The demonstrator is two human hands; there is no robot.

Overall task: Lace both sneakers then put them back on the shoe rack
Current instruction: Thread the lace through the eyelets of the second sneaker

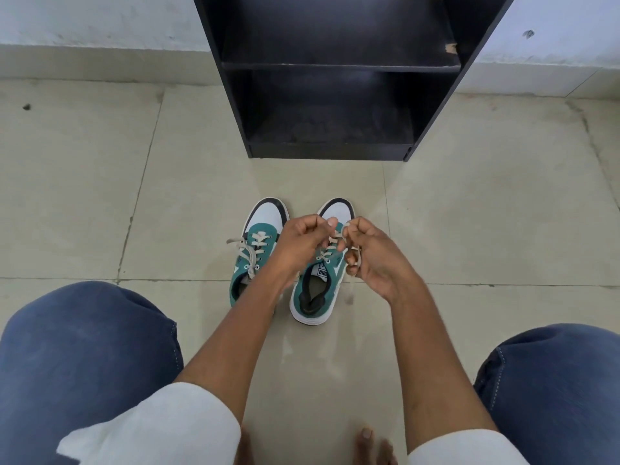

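Observation:
Two green and white sneakers with dark toe trim stand side by side on the tiled floor, toes pointing at the rack. The left sneaker [257, 250] has its cream lace threaded, with a loose end lying off to the left. Over the right sneaker [318, 290] both my hands work its lace [332, 245]. My left hand [302, 245] pinches one strand above the eyelets. My right hand [372, 255] grips the other strand, which loops around its fingers and trails down beside the shoe. The black shoe rack [335, 67] stands just beyond, its shelves bare.
My knees in blue jeans [84, 347] frame the bottom corners, and my bare toes [369, 441] show at the bottom edge. A pale wall and skirting run behind the rack. Beige floor tiles [486, 213] spread to both sides of the shoes.

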